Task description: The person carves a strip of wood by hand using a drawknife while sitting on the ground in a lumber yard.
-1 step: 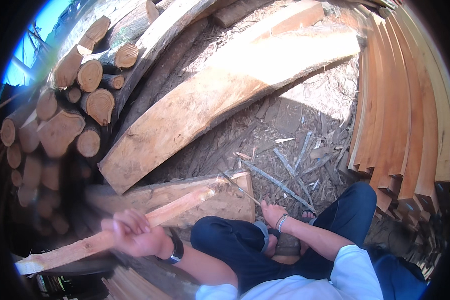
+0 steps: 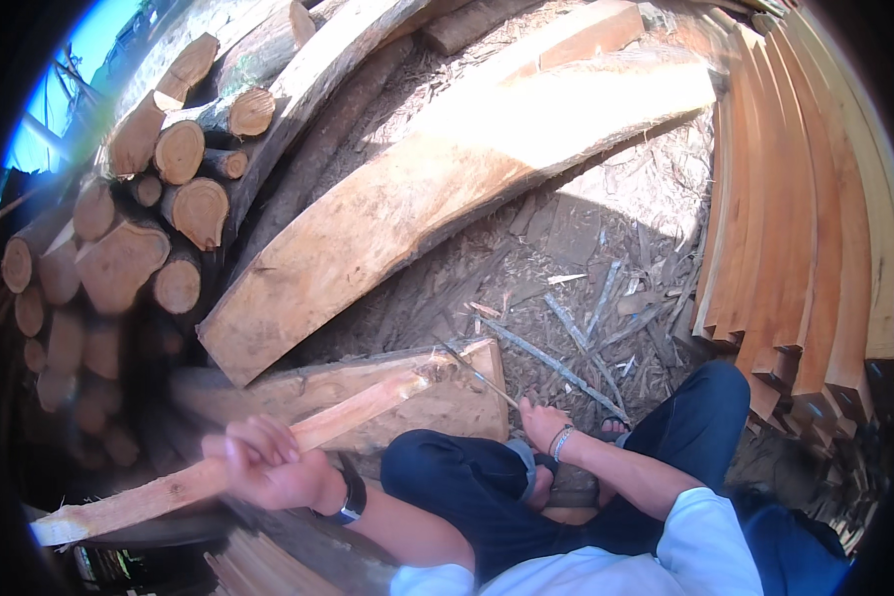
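My left hand [image 2: 273, 462] is closed around a long, pale, rough strip of wood [image 2: 358, 409], which slants from the lower left up toward the middle. The strip's far end lies over a thick plank [image 2: 457, 412] in front of my legs. In my right hand [image 2: 541, 425] is a thin, long blade-like tool [image 2: 479, 375], seen nearly edge-on, its exact kind unclear. Its tip points up and left, close to the strip's far end. Whether the two touch cannot be made out. My fingers hide the tool's grip.
A wide board [image 2: 368, 228] stretches diagonally beyond the thick plank. Cut logs [image 2: 119, 263] are stacked at the left; long sawn planks [image 2: 780, 199] are piled at the right. Thin sticks [image 2: 556, 366] and bark litter the ground. Several cut strips [image 2: 258, 566] lie at the lower left.
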`<state>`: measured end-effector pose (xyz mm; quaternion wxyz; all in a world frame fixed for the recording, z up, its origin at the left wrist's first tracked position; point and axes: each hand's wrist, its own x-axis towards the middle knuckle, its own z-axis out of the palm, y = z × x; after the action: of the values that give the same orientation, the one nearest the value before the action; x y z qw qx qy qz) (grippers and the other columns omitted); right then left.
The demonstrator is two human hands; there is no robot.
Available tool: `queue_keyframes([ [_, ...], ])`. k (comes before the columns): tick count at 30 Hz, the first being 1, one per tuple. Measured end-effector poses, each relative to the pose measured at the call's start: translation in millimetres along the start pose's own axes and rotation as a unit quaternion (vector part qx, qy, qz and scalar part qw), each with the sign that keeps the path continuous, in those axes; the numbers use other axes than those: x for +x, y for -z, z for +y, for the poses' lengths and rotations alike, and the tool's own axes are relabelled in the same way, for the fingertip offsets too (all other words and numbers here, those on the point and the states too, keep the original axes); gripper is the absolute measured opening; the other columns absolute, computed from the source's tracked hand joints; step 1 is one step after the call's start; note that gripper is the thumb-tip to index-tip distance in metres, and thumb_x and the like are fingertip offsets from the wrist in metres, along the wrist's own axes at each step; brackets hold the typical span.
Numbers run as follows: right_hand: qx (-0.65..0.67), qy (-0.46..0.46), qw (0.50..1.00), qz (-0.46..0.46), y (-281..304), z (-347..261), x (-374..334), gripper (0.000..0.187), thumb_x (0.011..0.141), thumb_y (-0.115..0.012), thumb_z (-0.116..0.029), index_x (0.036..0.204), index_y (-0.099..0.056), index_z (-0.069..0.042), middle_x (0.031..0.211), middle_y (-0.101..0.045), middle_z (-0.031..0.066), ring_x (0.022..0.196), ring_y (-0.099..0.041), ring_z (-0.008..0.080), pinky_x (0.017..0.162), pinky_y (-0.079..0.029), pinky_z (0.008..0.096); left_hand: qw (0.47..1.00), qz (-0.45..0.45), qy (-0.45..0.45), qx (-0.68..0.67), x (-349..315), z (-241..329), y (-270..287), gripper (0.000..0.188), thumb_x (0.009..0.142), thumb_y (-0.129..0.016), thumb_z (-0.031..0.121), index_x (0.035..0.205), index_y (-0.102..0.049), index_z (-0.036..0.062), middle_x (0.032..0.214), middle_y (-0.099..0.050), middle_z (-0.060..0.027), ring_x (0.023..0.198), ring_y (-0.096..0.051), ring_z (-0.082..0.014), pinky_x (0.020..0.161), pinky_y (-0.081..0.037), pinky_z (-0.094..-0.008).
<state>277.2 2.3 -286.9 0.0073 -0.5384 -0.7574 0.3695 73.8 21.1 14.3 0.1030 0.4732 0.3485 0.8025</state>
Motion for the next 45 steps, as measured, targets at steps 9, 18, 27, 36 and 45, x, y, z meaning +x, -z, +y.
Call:
queue_keyframes([
  [9, 0.068, 0.006, 0.998, -0.007, -11, 11, 2, 0.022, 0.088, -0.047, -0.018, 0.095, -0.043, 0.002, 0.073, -0.062, 0.0243, 0.070, -0.064, 0.0395, 0.063, -0.053, 0.0470, 0.999, 0.046, 0.000, 0.019, 1, 2, 1, 0.022, 0.090, -0.033, 0.015, 0.069, -0.029, 0.0115, 0.048, -0.025, 0.0016, 0.036, -0.022, -0.0068, 0.034, -0.018, -0.0201],
  [18, 0.164, 0.036, 0.985, -0.039, -16, 15, 28, 0.030, 0.090, -0.047, -0.024, 0.101, -0.043, 0.004, 0.073, -0.060, 0.0281, 0.071, -0.061, 0.0436, 0.066, -0.050, 0.0500, 1.000, 0.031, 0.000, -0.004, 7, 6, 24, 0.023, 0.090, -0.033, 0.015, 0.068, -0.029, 0.0111, 0.047, -0.025, 0.0013, 0.036, -0.022, -0.0071, 0.034, -0.018, -0.0205],
  [27, 0.101, 0.055, 0.993, 0.015, 56, -48, -6, 0.023, 0.091, -0.042, -0.021, 0.101, -0.041, 0.001, 0.075, -0.061, 0.0273, 0.075, -0.061, 0.0440, 0.066, -0.049, 0.0519, 0.999, 0.031, -0.005, 0.008, 5, 0, 21, 0.019, 0.089, -0.035, 0.015, 0.072, -0.029, 0.0107, 0.047, -0.026, 0.0011, 0.036, -0.022, -0.0072, 0.035, -0.019, -0.0206],
  [36, -0.007, 0.027, 1.000, 0.004, 7, -6, 9, 0.018, 0.085, -0.042, -0.009, 0.098, -0.044, 0.002, 0.077, -0.064, 0.0228, 0.075, -0.065, 0.0383, 0.065, -0.053, 0.0468, 1.000, -0.004, 0.006, 0.004, -4, 2, -6, 0.018, 0.088, -0.034, 0.013, 0.072, -0.028, 0.0103, 0.048, -0.025, 0.0006, 0.037, -0.020, -0.0073, 0.036, -0.019, -0.0206],
  [45, 0.218, -0.025, 0.973, -0.071, -4, 20, 23, 0.022, 0.090, -0.047, -0.019, 0.096, -0.046, 0.002, 0.070, -0.062, 0.0207, 0.058, -0.064, 0.0317, 0.050, -0.051, 0.0421, 1.000, 0.001, 0.012, -0.014, -1, 0, 1, 0.018, 0.088, -0.034, 0.013, 0.071, -0.028, 0.0101, 0.048, -0.024, 0.0007, 0.037, -0.020, -0.0069, 0.035, -0.017, -0.0207],
])
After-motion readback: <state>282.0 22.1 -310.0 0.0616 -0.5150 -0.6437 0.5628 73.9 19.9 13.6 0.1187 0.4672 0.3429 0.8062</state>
